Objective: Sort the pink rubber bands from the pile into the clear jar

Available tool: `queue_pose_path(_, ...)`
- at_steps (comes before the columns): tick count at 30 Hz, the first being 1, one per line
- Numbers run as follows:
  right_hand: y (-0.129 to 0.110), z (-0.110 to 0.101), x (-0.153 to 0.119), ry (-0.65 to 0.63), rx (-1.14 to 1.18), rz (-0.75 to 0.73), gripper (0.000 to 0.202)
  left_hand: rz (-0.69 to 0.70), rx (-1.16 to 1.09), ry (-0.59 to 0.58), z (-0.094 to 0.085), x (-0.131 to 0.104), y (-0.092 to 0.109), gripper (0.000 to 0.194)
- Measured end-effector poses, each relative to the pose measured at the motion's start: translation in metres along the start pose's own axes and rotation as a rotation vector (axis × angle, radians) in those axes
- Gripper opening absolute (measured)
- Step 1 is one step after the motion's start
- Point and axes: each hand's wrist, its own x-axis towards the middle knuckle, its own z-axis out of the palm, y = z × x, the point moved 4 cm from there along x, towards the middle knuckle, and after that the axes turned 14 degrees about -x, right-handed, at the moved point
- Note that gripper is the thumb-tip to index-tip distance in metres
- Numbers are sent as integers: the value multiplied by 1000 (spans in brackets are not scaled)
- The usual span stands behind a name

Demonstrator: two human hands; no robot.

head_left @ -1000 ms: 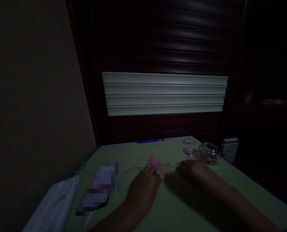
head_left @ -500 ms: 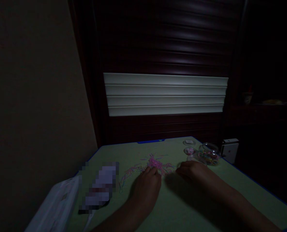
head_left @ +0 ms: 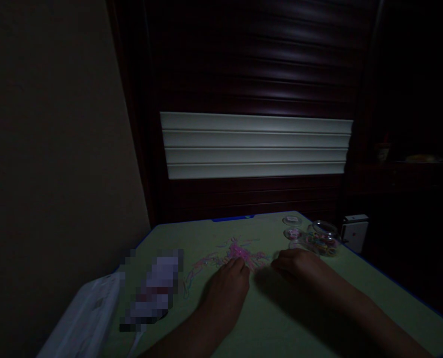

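A loose pile of small pink and pastel rubber bands (head_left: 240,251) lies on the light green table top (head_left: 281,318). My left hand (head_left: 231,281) rests at the near edge of the pile, its fingers curled together and pointing down. To the right, my right hand (head_left: 298,262) is held over the table with thumb and fingers pinched. What either hand holds, if anything, is hidden in the dim light. Just behind my right hand sits a clear round dish (head_left: 299,245), partly covered by it. A clear jar (head_left: 324,238) with several colourful bands stands farther right.
Near the jar lie a small round container (head_left: 293,233) with pinkish contents and a clear lid (head_left: 292,220) with a white label. At the left are a blurred-out flat object (head_left: 156,286) and a white box (head_left: 83,318). A slatted dark panel (head_left: 255,199) rises behind the table.
Hardly anything differs. Both hands keep nearly the same place and shape, and the pile of bands looks the same.
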Motion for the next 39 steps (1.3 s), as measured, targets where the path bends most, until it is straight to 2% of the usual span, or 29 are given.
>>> queue_pose_path(7,1,0,-1,13,13,-12,22,5,-5,25,5,-5,-6,34)
queue_pose_path(10,0,-2,-1,2,13,-11,21,13,4,17,2,-5,-2,39)
queue_pose_path(13,-1,-6,-1,8,32,0,21,40,-3,-4,-3,-4,4,35)
queue_pose_path(22,-2,-6,-2,25,127,13,20,285,7,100,-4,-8,14,29)
queue_pose_path(25,-4,-10,-2,15,148,-5,19,344,-9,94,-6,-9,17,26)
queue_pose_path(39,-7,-14,-2,43,123,-23,17,356,7,95,-9,-8,20,22)
